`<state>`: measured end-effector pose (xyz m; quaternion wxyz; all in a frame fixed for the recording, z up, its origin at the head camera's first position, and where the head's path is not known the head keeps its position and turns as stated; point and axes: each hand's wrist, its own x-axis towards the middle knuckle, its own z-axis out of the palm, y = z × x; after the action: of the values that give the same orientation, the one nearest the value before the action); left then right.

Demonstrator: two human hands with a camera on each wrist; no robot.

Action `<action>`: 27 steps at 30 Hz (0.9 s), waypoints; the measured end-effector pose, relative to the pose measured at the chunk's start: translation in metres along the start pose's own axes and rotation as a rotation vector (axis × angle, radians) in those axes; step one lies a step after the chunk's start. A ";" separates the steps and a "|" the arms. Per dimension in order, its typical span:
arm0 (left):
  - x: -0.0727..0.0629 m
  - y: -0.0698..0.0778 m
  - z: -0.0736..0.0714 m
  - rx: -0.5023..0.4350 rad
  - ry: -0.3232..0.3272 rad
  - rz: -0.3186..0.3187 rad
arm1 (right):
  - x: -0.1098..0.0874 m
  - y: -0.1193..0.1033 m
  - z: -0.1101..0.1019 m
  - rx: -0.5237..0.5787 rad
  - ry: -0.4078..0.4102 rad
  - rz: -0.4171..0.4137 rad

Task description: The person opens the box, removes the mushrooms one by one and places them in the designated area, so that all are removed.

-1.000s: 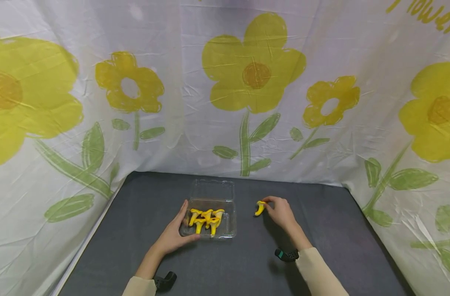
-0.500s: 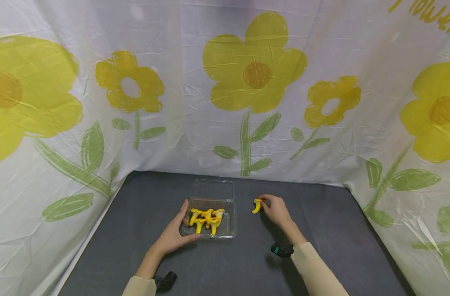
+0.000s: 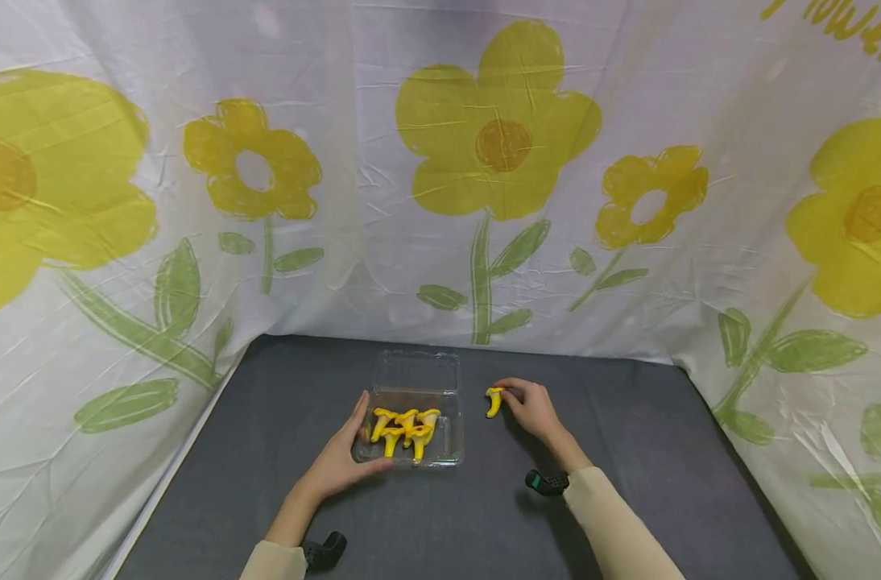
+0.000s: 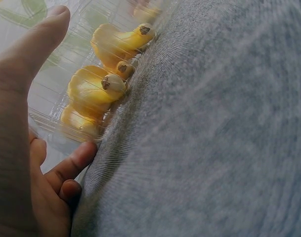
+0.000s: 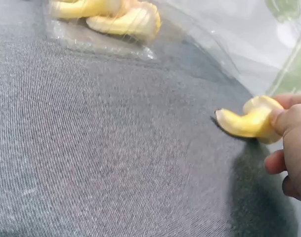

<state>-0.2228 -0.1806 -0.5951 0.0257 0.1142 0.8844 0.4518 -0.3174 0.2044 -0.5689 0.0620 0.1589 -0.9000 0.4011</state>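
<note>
A clear plastic clamshell box (image 3: 448, 439) stands on the dark cloth with its lid (image 3: 417, 372) folded back. Several yellow chanterelle mushrooms (image 3: 391, 439) lie inside, mostly toward the left; through the wall, mushroom stems (image 4: 113, 84) show in the left wrist view. My left hand (image 3: 341, 455) holds the box at its near left corner, thumb along the front and fingers along the left side. To the right of the box, my right hand (image 3: 531, 407) pinches one more chanterelle (image 3: 494, 401) by its cap between thumb and fingers, stem pointing down and left in the right wrist view.
Dark grey cloth (image 3: 411, 524) covers the table. A white curtain (image 3: 353, 266) printed with yellow flowers hangs behind and along both sides. Black bands sit on both wrists, the right one (image 3: 547, 483) near the cream sleeve.
My right hand has shifted left a short way, bringing the pinched chanterelle nearer to the box. The left hand and the box have stayed in place.
</note>
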 end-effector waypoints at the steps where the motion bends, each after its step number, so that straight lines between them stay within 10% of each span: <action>1: 0.000 0.000 0.000 0.002 0.000 0.000 | 0.000 0.001 0.001 0.015 -0.001 0.012; 27: -0.001 0.001 -0.001 0.001 0.005 0.009 | -0.009 0.007 -0.001 0.111 -0.010 0.048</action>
<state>-0.2221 -0.1807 -0.5937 0.0213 0.1170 0.8842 0.4517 -0.3117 0.2117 -0.5749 0.0390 0.1427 -0.8803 0.4507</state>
